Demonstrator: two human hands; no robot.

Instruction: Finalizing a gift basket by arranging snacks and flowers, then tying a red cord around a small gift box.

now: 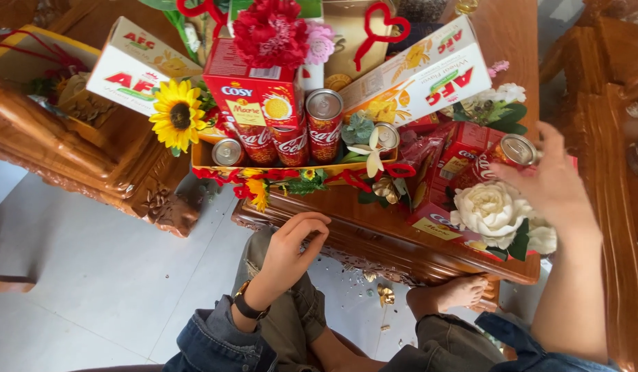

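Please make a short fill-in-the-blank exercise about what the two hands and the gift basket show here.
1. The right hand touches a red soda ____ beside the white flower.
2. The left hand rests on the edge of the wooden ____.
3. The left wrist wears a dark ____.
4. The big flower at the basket's left is a yellow ____.

Missing words: can; table; watch; sunflower

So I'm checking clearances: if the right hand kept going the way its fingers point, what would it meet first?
Probably the tilted red soda can by the fingertips of the right hand; whether they touch is unclear.

Cans (291, 141), boxes (253, 86) crowding table (374, 241); floor (91, 275) free.
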